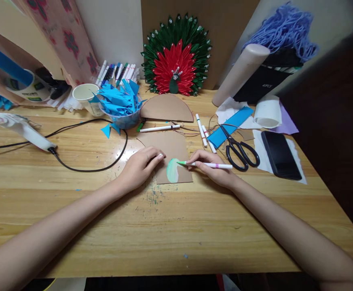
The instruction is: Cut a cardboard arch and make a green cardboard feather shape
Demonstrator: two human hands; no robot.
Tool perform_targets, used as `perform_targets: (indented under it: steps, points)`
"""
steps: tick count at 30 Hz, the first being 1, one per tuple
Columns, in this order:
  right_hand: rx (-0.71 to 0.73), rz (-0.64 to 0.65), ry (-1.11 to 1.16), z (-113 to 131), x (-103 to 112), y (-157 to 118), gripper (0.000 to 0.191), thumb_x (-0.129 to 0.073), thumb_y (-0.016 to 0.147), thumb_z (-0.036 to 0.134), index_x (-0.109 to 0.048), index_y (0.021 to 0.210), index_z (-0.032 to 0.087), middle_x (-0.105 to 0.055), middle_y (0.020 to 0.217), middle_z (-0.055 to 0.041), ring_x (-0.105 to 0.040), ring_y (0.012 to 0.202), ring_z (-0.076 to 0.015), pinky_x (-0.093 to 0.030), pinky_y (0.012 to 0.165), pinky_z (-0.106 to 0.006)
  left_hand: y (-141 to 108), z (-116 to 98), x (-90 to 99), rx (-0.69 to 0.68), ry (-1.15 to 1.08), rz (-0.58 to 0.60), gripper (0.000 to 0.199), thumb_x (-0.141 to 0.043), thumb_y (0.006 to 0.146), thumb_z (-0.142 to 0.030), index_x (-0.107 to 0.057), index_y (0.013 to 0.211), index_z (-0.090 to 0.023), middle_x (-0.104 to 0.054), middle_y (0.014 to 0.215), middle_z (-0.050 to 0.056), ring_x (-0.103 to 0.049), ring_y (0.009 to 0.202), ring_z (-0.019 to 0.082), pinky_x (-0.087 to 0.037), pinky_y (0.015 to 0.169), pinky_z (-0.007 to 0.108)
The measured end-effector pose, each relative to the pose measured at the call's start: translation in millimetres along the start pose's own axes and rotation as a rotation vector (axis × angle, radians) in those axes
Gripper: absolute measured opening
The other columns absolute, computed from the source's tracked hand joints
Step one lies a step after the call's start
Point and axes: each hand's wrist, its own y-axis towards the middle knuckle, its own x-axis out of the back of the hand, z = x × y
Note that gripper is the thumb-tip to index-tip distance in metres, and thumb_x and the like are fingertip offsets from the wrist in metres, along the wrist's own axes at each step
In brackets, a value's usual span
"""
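Observation:
My right hand [211,167] is closed around a marker [218,165] with a white barrel, a pink band and a green tip. The tip touches the right side of a small rounded shape [172,170] coloured pale green, with a whitish patch at its lower right. That shape is on a brown cardboard sheet [176,143] lying flat on the table. On the sheet's left edge rests my left hand [141,165], fingers bent and thumb beside them, pressing the cardboard. Its fingertips are partly hidden.
Black-handled scissors [239,151], a blue strip [231,127] and a phone [281,153] lie to the right. Behind are a cardboard half-disc [167,109], a tub of blue paper pieces [121,117] and a red-green peacock [176,56]. A corded white glue gun [24,131] lies left.

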Motion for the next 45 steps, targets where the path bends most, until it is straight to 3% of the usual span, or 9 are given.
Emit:
perform_targets:
  steps: [2, 6, 10, 13, 17, 21, 31, 45]
  points:
    - [0.005, -0.020, -0.010, -1.1, 0.4, -0.2, 0.013, -0.051, 0.085, 0.026, -0.060, 0.087, 0.017, -0.063, 0.083, -0.0051, -0.061, 0.079, -0.0171, -0.048, 0.071, -0.031, -0.1, 0.1, 0.1, 0.002, 0.000, -0.002, 0.026, -0.036, 0.092, -0.031, -0.060, 0.090, -0.019, -0.064, 0.094, 0.004, -0.056, 0.088, 0.017, -0.044, 0.082, 0.034]
    - [0.005, 0.065, -0.023, -0.7, 0.9, 0.2, 0.014, -0.053, 0.084, 0.027, -0.061, 0.085, 0.016, -0.063, 0.081, -0.0056, -0.061, 0.077, -0.0174, -0.048, 0.069, -0.031, -0.5, 0.5, 0.2, 0.001, 0.004, 0.000, 0.026, -0.036, 0.092, -0.031, -0.060, 0.089, -0.019, -0.064, 0.094, 0.004, -0.056, 0.089, 0.017, -0.043, 0.082, 0.034]
    - [0.006, -0.014, -0.036, 0.3, 0.6, 0.6, 0.015, -0.051, 0.085, 0.028, -0.060, 0.089, 0.016, -0.064, 0.084, -0.0056, -0.061, 0.079, -0.0171, -0.047, 0.070, -0.030, -0.1, 0.9, -0.4, 0.000, 0.005, -0.004, 0.026, -0.037, 0.092, -0.030, -0.060, 0.090, -0.019, -0.064, 0.094, 0.004, -0.057, 0.089, 0.016, -0.043, 0.082, 0.033]
    - [0.007, 0.055, -0.050, 1.0, 0.6, 0.4, 0.015, -0.053, 0.084, 0.027, -0.062, 0.086, 0.016, -0.064, 0.082, -0.0057, -0.061, 0.077, -0.0171, -0.047, 0.069, -0.030, 0.3, 0.9, -0.7, 0.003, 0.004, -0.002, 0.026, -0.037, 0.092, -0.031, -0.060, 0.089, -0.019, -0.064, 0.094, 0.004, -0.057, 0.088, 0.016, -0.043, 0.081, 0.033]
    - [-0.006, -0.014, -0.042, 0.9, 0.2, 0.3, 0.015, -0.050, 0.086, 0.026, -0.060, 0.092, 0.017, -0.065, 0.085, -0.0054, -0.061, 0.081, -0.0165, -0.047, 0.073, -0.030, 0.0, 0.4, -0.4, 0.004, 0.009, -0.005, 0.026, -0.037, 0.092, -0.031, -0.060, 0.089, -0.019, -0.064, 0.094, 0.003, -0.057, 0.088, 0.016, -0.043, 0.081, 0.033]
    - [-0.032, 0.029, -0.002, 0.4, -0.8, 0.0, 0.015, -0.051, 0.086, 0.027, -0.060, 0.090, 0.016, -0.065, 0.086, -0.0066, -0.062, 0.081, -0.0174, -0.048, 0.072, -0.032, -0.4, 0.2, -0.1, 0.009, 0.011, -0.001, 0.026, -0.037, 0.092, -0.031, -0.060, 0.090, -0.019, -0.064, 0.094, 0.004, -0.057, 0.088, 0.016, -0.043, 0.081, 0.033]
    - [-0.023, -0.037, 0.011, -4.7, 0.9, 0.8, 0.014, -0.049, 0.087, 0.027, -0.058, 0.088, 0.016, -0.063, 0.080, -0.0045, -0.062, 0.077, -0.0159, -0.048, 0.071, -0.030, -0.4, 0.1, -0.3, 0.001, 0.007, -0.002, 0.027, -0.036, 0.092, -0.032, -0.060, 0.090, -0.020, -0.064, 0.093, 0.003, -0.057, 0.088, 0.016, -0.043, 0.081, 0.033]
    - [-0.013, -0.029, -0.008, -1.5, 1.2, 1.0, 0.014, -0.050, 0.085, 0.027, -0.058, 0.085, 0.016, -0.061, 0.079, -0.0042, -0.060, 0.074, -0.0159, -0.047, 0.068, -0.030, -0.3, -1.5, 1.0, 0.005, 0.000, 0.001, 0.028, -0.036, 0.092, -0.032, -0.060, 0.090, -0.020, -0.064, 0.093, 0.004, -0.057, 0.088, 0.017, -0.044, 0.081, 0.033]
